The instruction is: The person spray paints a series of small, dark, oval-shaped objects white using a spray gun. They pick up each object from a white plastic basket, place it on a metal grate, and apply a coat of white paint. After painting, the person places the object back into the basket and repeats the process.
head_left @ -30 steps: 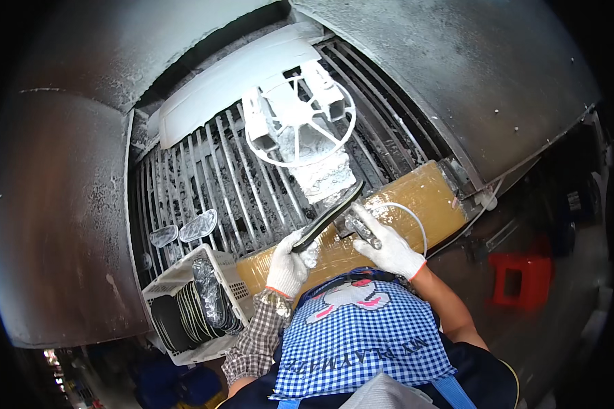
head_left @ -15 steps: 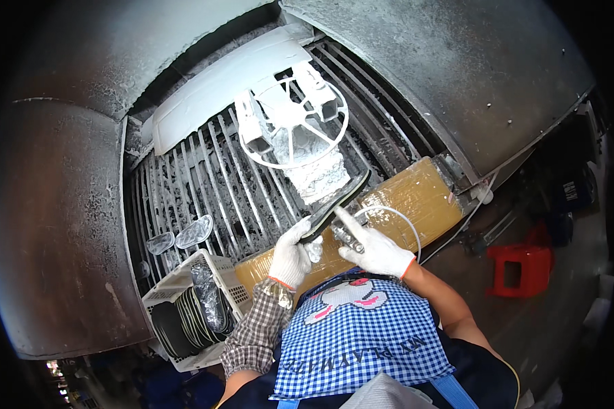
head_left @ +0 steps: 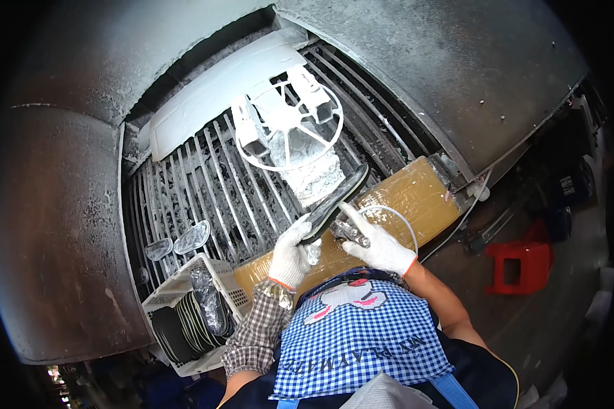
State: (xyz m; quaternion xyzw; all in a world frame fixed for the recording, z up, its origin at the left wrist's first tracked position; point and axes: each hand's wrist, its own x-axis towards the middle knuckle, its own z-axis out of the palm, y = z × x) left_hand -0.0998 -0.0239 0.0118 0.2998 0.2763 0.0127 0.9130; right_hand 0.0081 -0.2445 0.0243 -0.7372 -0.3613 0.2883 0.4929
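Note:
My left hand [head_left: 292, 259], in a white knit glove, grips the lower end of a dark shoe sole [head_left: 334, 206] with a pale edge line. The sole is tilted, its far end pointing up to the right over the grate. My right hand [head_left: 381, 248], also gloved, is closed around a small metal spray gun [head_left: 348, 232], partly hidden by the fingers. Its index finger reaches out to the underside edge of the sole. A thin white hose [head_left: 404, 219] loops beside this hand.
Ahead, a white-coated wheel-shaped stand [head_left: 290, 126] rests above a metal grate [head_left: 215, 180]. Two clear insole-shaped pieces [head_left: 192, 236] lie at left. A white crate [head_left: 236, 294] holds several dark soles. A taped brown box [head_left: 416, 201] lies before me; a red stool [head_left: 518, 267] stands right.
The sole has turned slightly, showing more of its broad upper face. My right hand has shifted a little, its index finger still at the sole's edge. The view has moved slightly.

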